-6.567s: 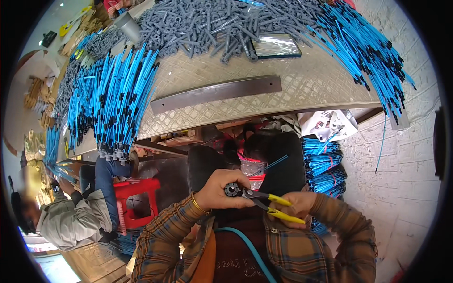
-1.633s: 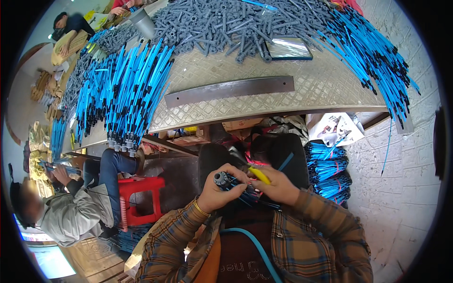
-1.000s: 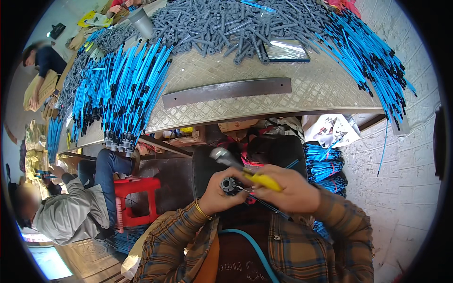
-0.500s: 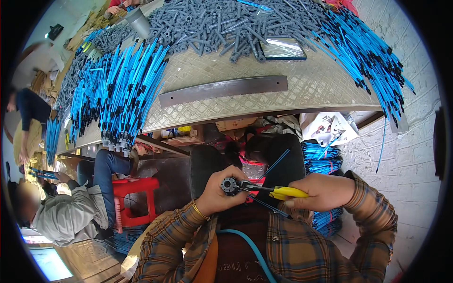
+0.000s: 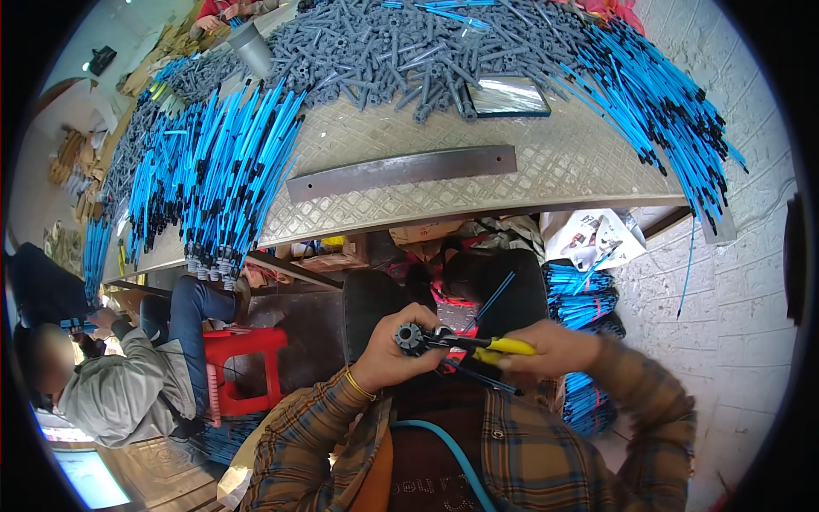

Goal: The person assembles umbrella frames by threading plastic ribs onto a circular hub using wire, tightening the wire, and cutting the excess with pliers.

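Observation:
In front of my lap, my left hand (image 5: pixel 392 352) is closed round a grey ribbed plastic fitting (image 5: pixel 411 339), its round notched end facing up. My right hand (image 5: pixel 550 348) grips a pair of pliers (image 5: pixel 510 346) by the yellow handles. The metal jaws reach to the fitting's right side, by my left fingertips; exactly what they pinch is too small to tell. Thin blue rods with dark ends (image 5: pixel 495 299) stick out beyond my left hand, up and down to the right. Whether they join the fitting is hidden by my fingers.
Beyond my knees a patterned table (image 5: pixel 358 200) bears a flat metal bar (image 5: pixel 405 173), a heap of grey fittings (image 5: pixel 367 51), bundles of blue rods (image 5: pixel 230 171) and a small glossy panel (image 5: pixel 509 96). A red stool (image 5: pixel 247 350) and a seated co-worker (image 5: pixel 128 384) are at left.
My right hand and forearm have shifted left with the pliers, whose handles now look more spread. The left hand barely moved. At far left a dark-clothed person has moved closer to the seated co-worker.

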Motion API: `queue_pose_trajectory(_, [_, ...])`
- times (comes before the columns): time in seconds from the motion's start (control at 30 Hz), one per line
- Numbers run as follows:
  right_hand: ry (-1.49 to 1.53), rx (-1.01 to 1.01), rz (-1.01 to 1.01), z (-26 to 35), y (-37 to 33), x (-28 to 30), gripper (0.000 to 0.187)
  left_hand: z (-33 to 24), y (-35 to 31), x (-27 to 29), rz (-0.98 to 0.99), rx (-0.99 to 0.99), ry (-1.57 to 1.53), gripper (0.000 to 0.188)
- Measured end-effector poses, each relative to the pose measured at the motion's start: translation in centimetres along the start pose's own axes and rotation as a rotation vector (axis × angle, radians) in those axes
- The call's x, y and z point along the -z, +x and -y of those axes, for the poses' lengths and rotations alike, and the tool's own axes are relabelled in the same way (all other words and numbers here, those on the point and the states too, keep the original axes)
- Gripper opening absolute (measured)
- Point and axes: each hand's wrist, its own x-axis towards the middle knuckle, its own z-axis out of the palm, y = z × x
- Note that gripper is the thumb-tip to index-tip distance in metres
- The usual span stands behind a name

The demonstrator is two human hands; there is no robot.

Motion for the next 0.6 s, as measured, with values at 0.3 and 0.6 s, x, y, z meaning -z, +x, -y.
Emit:
queue_pose_trajectory(0.3, [0.283,0.225,-0.226,-7.2,5.0,-5.4,0.024,-0.2,0.2,0.5,0.004,0.008,-0.095,0.024])
queue_pose_trajectory(0.6, [-0.342,0.433,-0.301,-0.4,0.7,0.4,0.026,-0.3,0.4,0.6,0.04,0.0,-0.091,0.024])
